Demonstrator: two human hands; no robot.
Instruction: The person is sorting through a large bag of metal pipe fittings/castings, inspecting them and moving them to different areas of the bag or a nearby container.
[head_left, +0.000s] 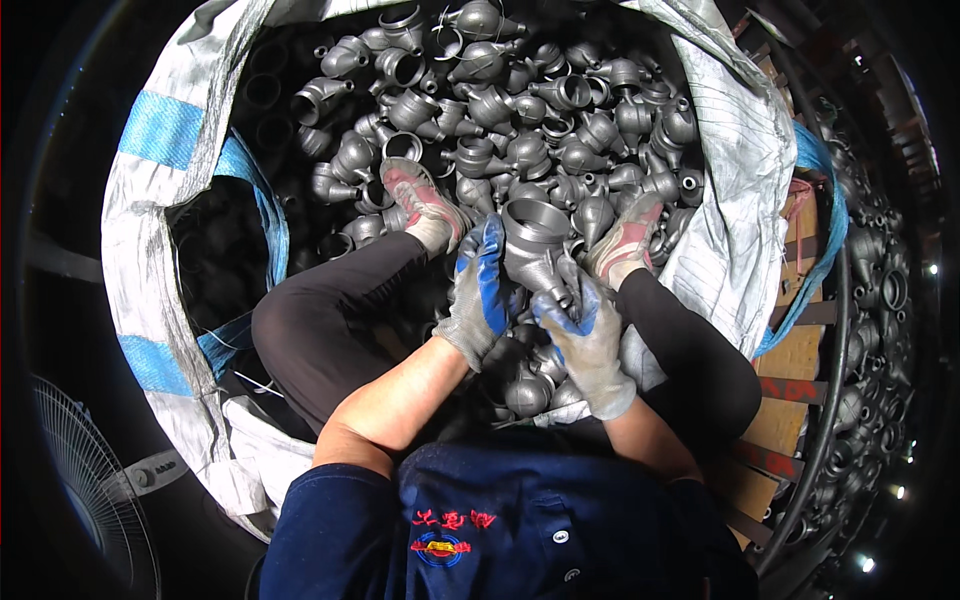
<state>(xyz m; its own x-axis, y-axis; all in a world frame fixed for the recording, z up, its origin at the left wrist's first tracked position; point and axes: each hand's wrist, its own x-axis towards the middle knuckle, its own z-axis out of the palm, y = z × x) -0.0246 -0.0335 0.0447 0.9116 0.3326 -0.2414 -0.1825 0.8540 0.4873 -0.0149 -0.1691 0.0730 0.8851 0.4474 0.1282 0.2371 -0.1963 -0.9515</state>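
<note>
A grey funnel-shaped metal casting (538, 240) is held up between my hands, its wide round mouth facing up and its narrow neck pointing down toward me. My right hand (590, 340), in a grey glove with blue coating, is closed round the neck. On the casting's left side, my left hand (477, 295) in a matching glove has its fingers stretched straight alongside the rim. Whether those fingers touch the metal, I cannot tell. Beneath and beyond both hands lies a heap of similar castings (527, 155).
A large white woven bag (735, 190) with blue straps (265, 200) surrounds the heap and my legs. My shoes (425, 200) rest among the castings. Left stands a fan (85, 490). Wooden boards (790, 420) and a dark rail (840, 340) run along the right, with more castings (875, 290) beyond.
</note>
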